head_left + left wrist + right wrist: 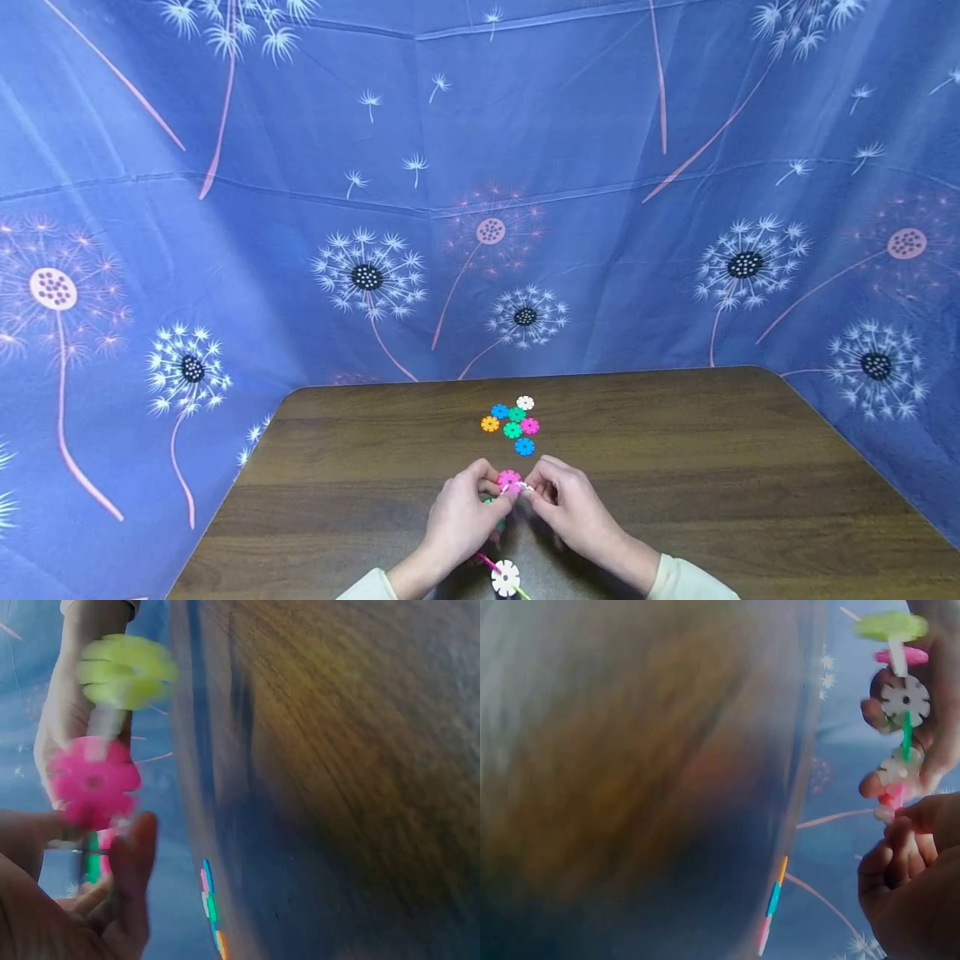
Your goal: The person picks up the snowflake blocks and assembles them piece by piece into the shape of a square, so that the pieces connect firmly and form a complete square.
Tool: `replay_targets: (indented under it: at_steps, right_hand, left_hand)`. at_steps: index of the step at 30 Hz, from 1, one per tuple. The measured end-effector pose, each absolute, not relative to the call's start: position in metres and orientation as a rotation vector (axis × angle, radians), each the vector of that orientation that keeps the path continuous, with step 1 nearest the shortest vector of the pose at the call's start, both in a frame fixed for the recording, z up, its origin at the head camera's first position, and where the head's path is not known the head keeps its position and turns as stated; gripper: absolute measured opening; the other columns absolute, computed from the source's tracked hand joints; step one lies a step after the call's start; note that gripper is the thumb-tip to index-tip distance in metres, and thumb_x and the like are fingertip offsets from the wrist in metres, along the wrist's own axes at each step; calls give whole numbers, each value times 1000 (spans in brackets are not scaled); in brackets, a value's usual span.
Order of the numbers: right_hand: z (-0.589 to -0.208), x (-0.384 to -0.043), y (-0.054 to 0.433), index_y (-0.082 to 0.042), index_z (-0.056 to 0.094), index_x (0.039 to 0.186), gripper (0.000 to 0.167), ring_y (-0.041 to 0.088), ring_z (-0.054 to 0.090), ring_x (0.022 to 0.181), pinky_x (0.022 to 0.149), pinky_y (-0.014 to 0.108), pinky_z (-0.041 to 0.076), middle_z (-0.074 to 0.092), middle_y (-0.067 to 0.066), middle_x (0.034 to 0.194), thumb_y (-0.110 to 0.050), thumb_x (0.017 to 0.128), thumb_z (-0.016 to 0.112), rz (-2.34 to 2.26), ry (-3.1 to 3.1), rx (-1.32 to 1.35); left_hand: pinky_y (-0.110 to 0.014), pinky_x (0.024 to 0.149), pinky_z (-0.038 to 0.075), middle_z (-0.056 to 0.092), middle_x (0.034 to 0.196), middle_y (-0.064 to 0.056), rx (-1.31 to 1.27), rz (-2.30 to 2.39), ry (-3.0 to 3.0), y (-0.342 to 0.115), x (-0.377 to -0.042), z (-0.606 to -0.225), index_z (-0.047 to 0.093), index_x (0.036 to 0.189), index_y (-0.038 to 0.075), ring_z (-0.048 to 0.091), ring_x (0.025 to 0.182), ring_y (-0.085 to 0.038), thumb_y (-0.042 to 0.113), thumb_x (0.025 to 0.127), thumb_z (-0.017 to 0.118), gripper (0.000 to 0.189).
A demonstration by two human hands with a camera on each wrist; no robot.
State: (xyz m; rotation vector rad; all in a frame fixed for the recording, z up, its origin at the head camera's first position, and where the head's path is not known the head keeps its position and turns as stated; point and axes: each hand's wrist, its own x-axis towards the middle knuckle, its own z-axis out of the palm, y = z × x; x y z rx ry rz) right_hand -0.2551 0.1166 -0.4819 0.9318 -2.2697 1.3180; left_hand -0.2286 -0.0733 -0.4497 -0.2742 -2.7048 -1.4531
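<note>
One table [675, 458] bears seven loose notched discs: two blue discs [524, 453], two green discs [512, 437], one white disc [525, 408], one orange disc [490, 430] and one pink disc [530, 432]. There are two hands, one left hand [463, 515] and one right hand [576, 504], and two pale sleeves [692, 579]. There is one chain of joined discs [508, 475]; the right wrist view shows one yellow-green piece [889, 626], one bright green piece [907, 739], at least two pink pieces [907, 655] and at least two white pieces [921, 690]. Fingers and blur hide its exact total.
</note>
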Motion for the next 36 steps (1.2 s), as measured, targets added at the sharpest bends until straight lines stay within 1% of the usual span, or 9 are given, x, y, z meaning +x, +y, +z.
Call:
replay_targets:
  at_steps: [4, 10, 16, 18, 20, 23, 27, 32, 36]
  right_hand:
    - [-479, -259, 121, -18, 63, 82, 25, -3, 48, 66, 53, 20, 46, 51, -15, 76, 3, 85, 75, 1289, -2318, 942]
    - [-475, -262, 125, -19, 65, 84, 19, -1, 51, 70, 56, 24, 49, 52, -15, 78, -4, 88, 76, 1318, -2345, 1053]
    - [-469, -271, 129, -20, 67, 90, 9, 1, 54, 72, 60, 25, 50, 57, -15, 81, -16, 92, 76, 1402, -2458, 1189]
    - [-465, -281, 133, -15, 68, 95, 5, 4, 56, 74, 62, 26, 51, 60, -11, 83, -18, 95, 72, 1488, -2528, 1200]
    - [-462, -295, 137, -9, 69, 98, 11, 10, 58, 73, 63, 27, 51, 62, -6, 84, -20, 98, 68, 1553, -2606, 1146]
    - [-466, -320, 141, -6, 68, 95, 10, 12, 56, 72, 64, 26, 49, 62, -3, 81, -15, 99, 66, 1476, -2686, 982]
    - [-478, -351, 142, -8, 67, 90, 6, 11, 54, 74, 67, 27, 46, 60, -4, 79, -8, 92, 72, 1209, -2742, 776]
    - [-490, -377, 135, -2, 65, 95, 16, 17, 54, 77, 71, 35, 46, 58, 2, 81, -6, 84, 77, 1017, -2780, 628]
    - [-494, -387, 129, -3, 65, 95, 20, 20, 52, 81, 74, 39, 47, 56, 4, 83, -8, 83, 80, 900, -2831, 591]
  left_hand:
    - [-29, 53, 43, 71, 73, 13, -266, -1507, -2713, -76, -231, -452, 65, 93, 17, 58, 52, -3, 40, 93, 72, 23]
    - [-23, 38, 41, 70, 71, -4, -237, -2020, -2593, -80, -233, -455, 65, 99, 3, 56, 42, -11, 22, 100, 62, 19]
    - [-21, 38, 38, 72, 76, -15, -247, -2153, -2550, -81, -230, -460, 62, 95, 2, 52, 41, -9, 15, 101, 58, 15]
    - [-22, 38, 38, 72, 76, -14, -231, -2158, -2546, -83, -230, -460, 61, 96, 2, 52, 41, -10, 15, 102, 57, 15]
    - [-22, 37, 38, 72, 74, -12, -211, -2152, -2551, -85, -231, -460, 61, 96, 1, 52, 40, -10, 15, 102, 57, 15]
    - [-22, 37, 37, 71, 73, -9, -205, -2149, -2554, -88, -232, -460, 61, 97, 1, 51, 40, -10, 15, 103, 56, 16]
    - [-21, 37, 36, 71, 73, -11, -218, -2158, -2538, -89, -230, -460, 60, 96, 0, 51, 39, -9, 14, 102, 56, 16]
    - [-20, 37, 36, 71, 72, -11, -218, -2161, -2537, -89, -228, -459, 60, 95, 1, 51, 39, -9, 13, 102, 56, 15]
    - [-20, 37, 36, 71, 72, -10, -220, -2143, -2537, -89, -228, -457, 61, 94, 2, 51, 38, -8, 14, 102, 57, 15]
